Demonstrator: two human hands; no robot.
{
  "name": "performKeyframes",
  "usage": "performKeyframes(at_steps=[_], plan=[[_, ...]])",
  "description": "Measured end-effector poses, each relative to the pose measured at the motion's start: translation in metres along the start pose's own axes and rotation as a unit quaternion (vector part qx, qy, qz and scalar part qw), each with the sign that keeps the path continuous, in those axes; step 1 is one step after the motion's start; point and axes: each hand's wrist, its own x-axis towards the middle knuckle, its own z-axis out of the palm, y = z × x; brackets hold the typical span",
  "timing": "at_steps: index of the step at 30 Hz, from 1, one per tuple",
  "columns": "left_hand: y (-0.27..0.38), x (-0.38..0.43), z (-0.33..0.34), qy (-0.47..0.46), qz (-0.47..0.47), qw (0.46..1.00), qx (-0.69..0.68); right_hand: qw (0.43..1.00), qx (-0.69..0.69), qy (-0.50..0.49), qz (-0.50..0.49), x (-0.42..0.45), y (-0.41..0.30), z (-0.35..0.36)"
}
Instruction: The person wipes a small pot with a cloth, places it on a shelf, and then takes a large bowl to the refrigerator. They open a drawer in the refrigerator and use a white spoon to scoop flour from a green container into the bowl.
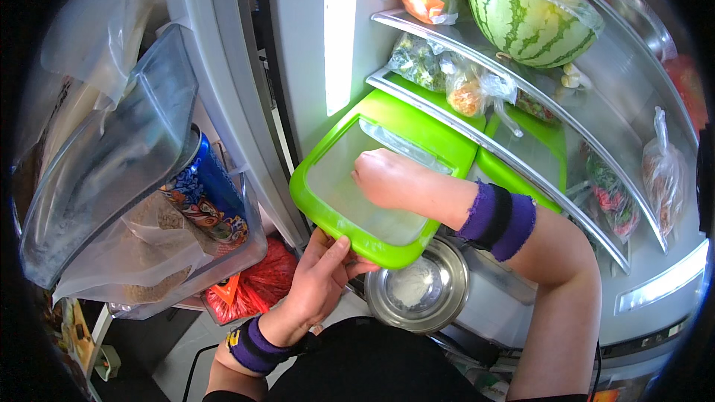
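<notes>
My left hand [324,279] grips the front edge of a bright green-rimmed plastic container [335,229], its thumb on top and its fingers beneath. The container juts out from under a fridge shelf, and white powder smudges its rim. Over its pale middle, my right hand [385,178] is curled with the knuckles up. The fingers' undersides are hidden, so whether they hold anything cannot be seen. Below the container's front corner sits a round steel bowl [452,296] with white powder [410,287] in it.
Glass shelves [447,39] hold a cut watermelon [530,17] under plastic film and bagged vegetables [419,58]. A second green-rimmed container [525,151] stands to the right. The open door at left carries a clear bin [254,251] with a blue can [209,178]. A red bag [268,273] lies below.
</notes>
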Motion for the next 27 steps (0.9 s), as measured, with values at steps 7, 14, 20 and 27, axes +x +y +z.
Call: performKeyframes(at_steps=[7, 14, 20, 27], plan=[[0.001, 0.002, 0.007, -0.007, 0.004, 1.000, -0.011, 0.988, 0.093, -0.096, 0.079, 0.006, 0.001, 0.013], [0.002, 0.001, 0.006, -0.018, 0.005, 1.000, -0.012, 0.951, 0.232, -0.189, 0.074, 0.003, -0.012, -0.001], [0.004, 0.001, 0.011, -0.050, -0.004, 0.999, -0.010, 0.913, 0.345, -0.161, 0.146, -0.009, -0.008, -0.004], [0.003, 0.001, 0.018, -0.024, -0.009, 1.000, -0.011, 0.734, 0.612, -0.165, 0.242, -0.024, -0.001, -0.010]])
